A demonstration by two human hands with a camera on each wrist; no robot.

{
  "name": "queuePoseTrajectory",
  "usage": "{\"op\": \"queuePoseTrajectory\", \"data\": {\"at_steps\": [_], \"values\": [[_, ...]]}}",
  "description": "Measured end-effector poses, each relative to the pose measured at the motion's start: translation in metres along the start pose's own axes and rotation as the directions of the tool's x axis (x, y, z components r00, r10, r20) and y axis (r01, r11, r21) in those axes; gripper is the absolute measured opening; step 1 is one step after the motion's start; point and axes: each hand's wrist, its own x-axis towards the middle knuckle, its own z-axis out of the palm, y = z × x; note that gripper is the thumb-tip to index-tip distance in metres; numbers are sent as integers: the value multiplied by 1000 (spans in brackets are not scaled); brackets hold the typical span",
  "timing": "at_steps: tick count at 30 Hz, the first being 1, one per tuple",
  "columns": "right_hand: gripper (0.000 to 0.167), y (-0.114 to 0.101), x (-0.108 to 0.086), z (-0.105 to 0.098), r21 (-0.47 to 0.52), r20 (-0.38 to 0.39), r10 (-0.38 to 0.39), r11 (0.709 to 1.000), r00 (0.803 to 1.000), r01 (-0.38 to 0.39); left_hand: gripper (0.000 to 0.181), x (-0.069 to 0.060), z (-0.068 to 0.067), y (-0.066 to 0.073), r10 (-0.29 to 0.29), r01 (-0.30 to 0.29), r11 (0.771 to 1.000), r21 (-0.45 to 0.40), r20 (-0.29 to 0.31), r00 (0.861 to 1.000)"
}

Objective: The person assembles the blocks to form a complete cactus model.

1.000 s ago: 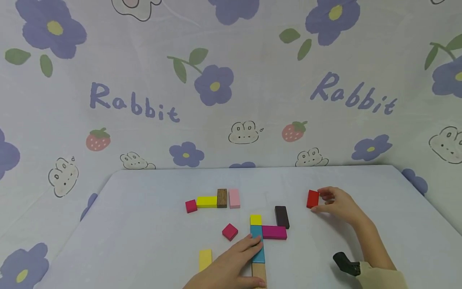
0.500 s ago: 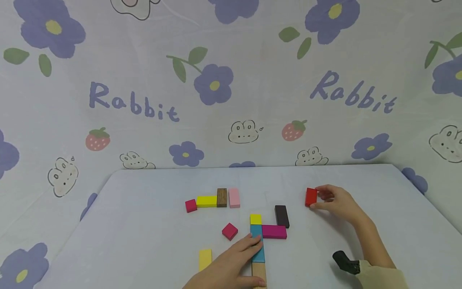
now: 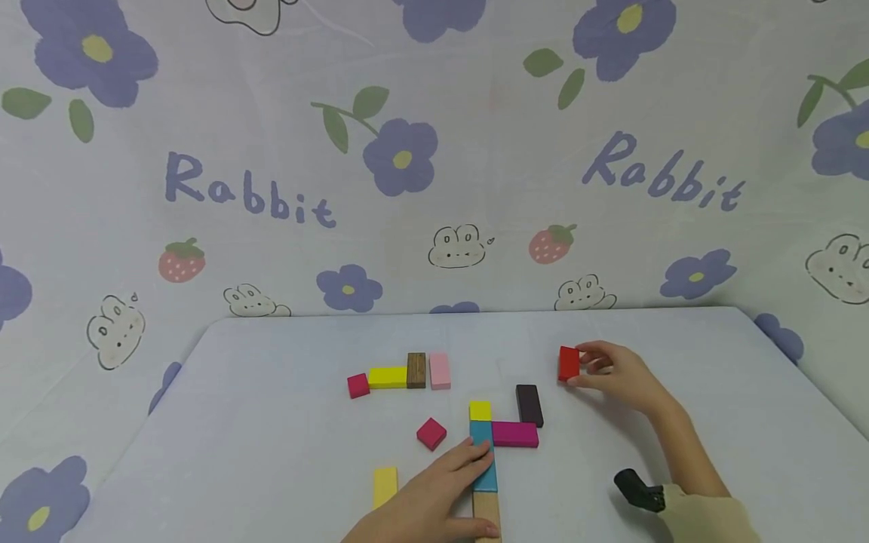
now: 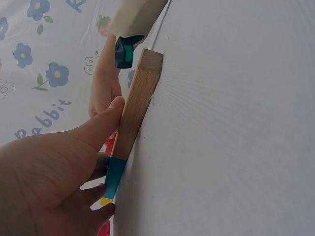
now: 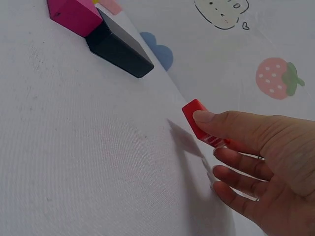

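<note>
My right hand [image 3: 619,373] pinches a red block [image 3: 569,364] between thumb and fingers, beyond and right of the dark block [image 3: 529,406]. In the right wrist view the red block [image 5: 196,118] is held off the cloth, its shadow below. My left hand [image 3: 434,490] lies with fairly straight fingers against the blue block [image 3: 485,475], its thumb on the plain wooden block [image 3: 486,513]. These two blocks form a line with a small yellow block [image 3: 480,411] at the far end. A magenta block [image 3: 514,434] juts right from the line and touches the dark block.
Left of the line lie a crimson block [image 3: 431,434] and a pale yellow block [image 3: 385,486], partly hidden by my hand. Farther back stand a crimson cube [image 3: 358,386], a yellow block [image 3: 388,378], a brown block [image 3: 416,370] and a pink block [image 3: 440,371]. A patterned curtain [image 3: 502,151] hangs behind the table.
My right hand has moved left with the red block, toward the dark block. The left hand and the other blocks stay in place.
</note>
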Motion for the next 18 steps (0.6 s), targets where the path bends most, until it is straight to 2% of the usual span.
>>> {"op": "queuePoseTrajectory", "data": {"at_steps": [10,18], "values": [[60,-8,9,12,21,22,-43,999,999,43,87,0,1,-1,-18,18,1000,-2,5,1000],[58,-7,15,22,-2,31,-87,996,996,87,86,0,1,0,-34,34,999,-10,12,999]]}}
